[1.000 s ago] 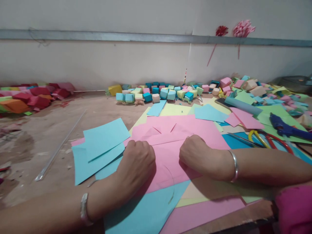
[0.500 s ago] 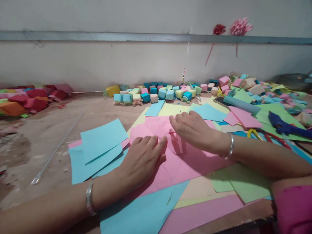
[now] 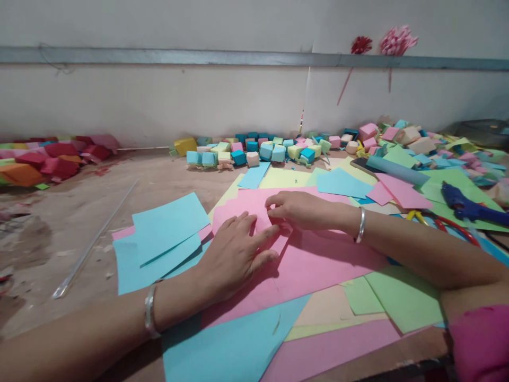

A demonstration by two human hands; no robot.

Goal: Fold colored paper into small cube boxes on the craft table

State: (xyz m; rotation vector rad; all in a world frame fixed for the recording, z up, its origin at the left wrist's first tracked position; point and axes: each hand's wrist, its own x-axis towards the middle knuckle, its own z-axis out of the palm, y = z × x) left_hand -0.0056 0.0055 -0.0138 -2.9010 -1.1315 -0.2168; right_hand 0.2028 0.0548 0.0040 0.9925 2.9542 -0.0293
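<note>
The left hand (image 3: 234,253) lay palm down with its fingers loosely spread, clasping nothing, its index fingertip at the edge of a small folded pink paper (image 3: 283,242). That paper sat between the two hands, partly under the fingers of the right hand (image 3: 296,209), which were bent over it; whether they pinched it, I could not tell. Beneath both hands spread a large pink sheet (image 3: 330,265). Just left of the left hand lay overlapping light-blue papers (image 3: 170,225), and nearer the body than that hand, a bigger blue sheet (image 3: 234,345). Green sheets (image 3: 405,300) lay on the near side of the right forearm. Right of the right hand rested a blue glue gun (image 3: 469,208); well beyond both hands ran a row of coloured paper cubes (image 3: 278,154).
</note>
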